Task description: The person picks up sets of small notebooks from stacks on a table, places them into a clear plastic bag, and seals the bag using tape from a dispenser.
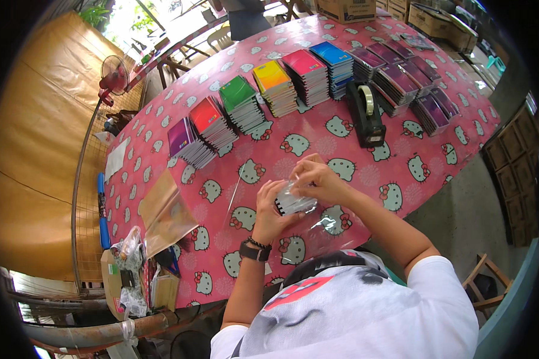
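Note:
A small spiral notebook [291,204] with a pale face and black coil lies in clear plastic near the table's front edge. My left hand [270,210] is closed round its left side, the thumb along the near edge. Over its far right corner my right hand [319,181] has its fingers pinched together on the clear plastic wrapper [308,206]. The fingertips hide part of the wrapper. Beyond my hands, stacks of notebooks run in a row: purple [182,137], red [208,115], green [238,91], yellow [271,75], pink [305,61] and blue [330,54].
A black tape dispenser [363,119] stands right of the row, beside bundled dark purple notebooks [398,79]. Plastic sheets [169,218] lie at left, near a holder of odds and ends [161,286]. The table has a pink patterned cover [293,143]. A person [245,18] stands at the far side.

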`<state>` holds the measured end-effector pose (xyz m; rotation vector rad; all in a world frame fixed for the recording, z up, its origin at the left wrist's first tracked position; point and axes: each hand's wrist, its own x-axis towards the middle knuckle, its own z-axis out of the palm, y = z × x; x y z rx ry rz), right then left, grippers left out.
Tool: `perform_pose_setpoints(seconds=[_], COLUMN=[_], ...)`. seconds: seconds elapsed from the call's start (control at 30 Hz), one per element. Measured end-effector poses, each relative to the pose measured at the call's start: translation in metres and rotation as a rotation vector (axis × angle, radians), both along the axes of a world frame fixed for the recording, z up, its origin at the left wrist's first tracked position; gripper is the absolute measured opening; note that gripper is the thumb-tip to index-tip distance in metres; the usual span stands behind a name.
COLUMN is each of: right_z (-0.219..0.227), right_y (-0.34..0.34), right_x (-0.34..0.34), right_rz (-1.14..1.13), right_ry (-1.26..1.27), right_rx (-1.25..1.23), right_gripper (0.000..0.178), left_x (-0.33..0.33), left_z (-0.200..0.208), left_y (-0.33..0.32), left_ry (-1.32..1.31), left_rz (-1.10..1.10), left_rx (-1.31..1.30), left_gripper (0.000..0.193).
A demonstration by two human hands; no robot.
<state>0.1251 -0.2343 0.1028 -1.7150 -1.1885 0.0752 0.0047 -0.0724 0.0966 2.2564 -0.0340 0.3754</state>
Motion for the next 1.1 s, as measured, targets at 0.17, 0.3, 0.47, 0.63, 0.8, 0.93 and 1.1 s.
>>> perform_pose_setpoints(seconds=[0.17,0.3,0.47,0.63,0.8,0.93,1.1], right_z=[0.015,0.000,-0.008,-0.002,0.005,0.006,-0.001], right_y=[-0.023,-0.028,-0.018,0.004,0.013,0.016,-0.044], right_x=[-0.006,-0.010,-0.025,-0.024,-0.001,0.010,0.080], right_rz=[0.116,0.081,-0.078,-0.163,-0.048,-0.087,-0.739], right_ry=[0.083,-0.229,-0.188,0.018,0.554,0.475,0.129], right_rx=[0.064,-0.082,-0.033,-0.165,-0.198,-0.205,0.162], right_gripper=[0.030,0.043,0.034,0.025,0.014,0.016,0.022], left_x=[-0.008,-0.014,-0.014,-0.007,-0.027,-0.035,-0.035], left_z=[-0.001,-0.010,-0.019,-0.018,-0.011,-0.022,-0.024], left_y=[-0.007,-0.014,-0.020,-0.031,-0.039,-0.067,-0.061], left_ry=[-0.210,-0.288,-0.339,-0.275,-0.477,-0.131,-0.068], left_rz=[0.012,0.091,0.202,0.398,0.360,0.238,0.258], left_rx=[0.192,0.160,0.004,-0.380,0.416,0.593,0.576], left_gripper=[0.034,0.017,0.020,0.040,0.050,0.064,0.070])
